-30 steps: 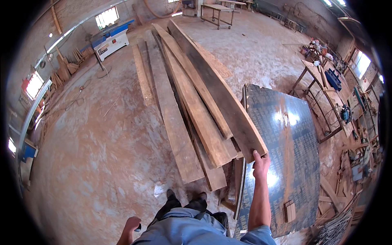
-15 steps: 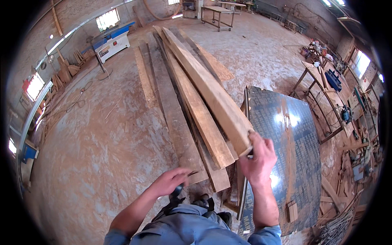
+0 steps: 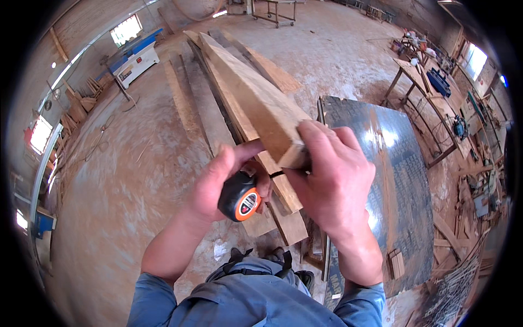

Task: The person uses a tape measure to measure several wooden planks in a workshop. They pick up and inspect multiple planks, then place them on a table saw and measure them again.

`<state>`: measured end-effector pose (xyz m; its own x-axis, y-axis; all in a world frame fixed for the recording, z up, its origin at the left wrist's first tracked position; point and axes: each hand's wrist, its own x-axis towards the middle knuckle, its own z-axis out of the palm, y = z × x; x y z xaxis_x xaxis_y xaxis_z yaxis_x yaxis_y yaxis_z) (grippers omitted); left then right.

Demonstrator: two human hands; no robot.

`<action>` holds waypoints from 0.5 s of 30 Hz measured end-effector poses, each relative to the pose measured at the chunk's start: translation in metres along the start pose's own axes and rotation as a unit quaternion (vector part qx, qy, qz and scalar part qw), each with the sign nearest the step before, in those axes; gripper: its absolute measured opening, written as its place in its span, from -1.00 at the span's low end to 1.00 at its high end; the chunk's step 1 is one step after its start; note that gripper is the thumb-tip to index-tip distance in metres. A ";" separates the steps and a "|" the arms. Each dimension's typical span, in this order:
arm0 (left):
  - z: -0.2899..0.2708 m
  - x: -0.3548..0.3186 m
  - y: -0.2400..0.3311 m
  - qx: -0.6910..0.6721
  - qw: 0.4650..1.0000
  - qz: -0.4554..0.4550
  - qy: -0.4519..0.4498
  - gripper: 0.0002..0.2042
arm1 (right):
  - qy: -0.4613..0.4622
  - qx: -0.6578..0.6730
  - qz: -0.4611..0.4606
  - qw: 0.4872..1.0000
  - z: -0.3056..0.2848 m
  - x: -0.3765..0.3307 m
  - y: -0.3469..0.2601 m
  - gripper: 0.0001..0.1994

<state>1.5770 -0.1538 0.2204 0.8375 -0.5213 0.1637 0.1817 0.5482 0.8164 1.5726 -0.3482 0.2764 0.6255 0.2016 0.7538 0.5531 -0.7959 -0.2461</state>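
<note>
We saw the left hand point(image 3: 218, 177) closed around a black-and-orange tape measure point(image 3: 239, 197) | right hand point(image 3: 329, 180) gripped the plank point(image 3: 256, 101) at its near end | plank ran far-left, above the board stack point(image 3: 218, 114).

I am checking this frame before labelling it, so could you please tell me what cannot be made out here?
Head view only:
- Plank near end: covered by the right hand.
- Tape measure: blade mostly hidden between the hands; left hand covers the case's back.
- Bench items: too small.
- Dark panel: lower edge behind the right forearm.
</note>
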 end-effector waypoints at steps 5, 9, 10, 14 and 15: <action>0.009 0.003 0.001 0.096 0.995 -0.035 -0.020 -0.14 | 0.009 -0.030 -0.017 0.999 0.009 -0.006 0.003 -0.69; 0.023 0.004 -0.007 0.064 0.991 -0.034 0.112 -0.22 | 0.038 -0.026 -0.027 0.999 0.015 -0.004 0.000 -0.76; 0.025 0.005 -0.010 0.054 0.988 -0.021 0.140 -0.25 | 0.039 -0.022 -0.026 0.999 0.015 -0.004 -0.003 -0.75; -0.003 0.011 -0.036 0.066 0.994 0.057 0.061 -0.42 | 0.039 -0.008 -0.021 0.999 0.010 -0.002 -0.009 -0.72; -0.005 0.016 -0.039 0.009 0.998 0.039 0.050 -0.43 | 0.037 -0.008 -0.020 0.999 0.012 -0.004 -0.008 -0.71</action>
<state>1.5859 -0.1796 0.1884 0.8958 -0.4095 0.1728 0.1050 0.5728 0.8129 1.5723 -0.3360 0.2681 0.5606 0.1905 0.8059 0.5667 -0.7979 -0.2055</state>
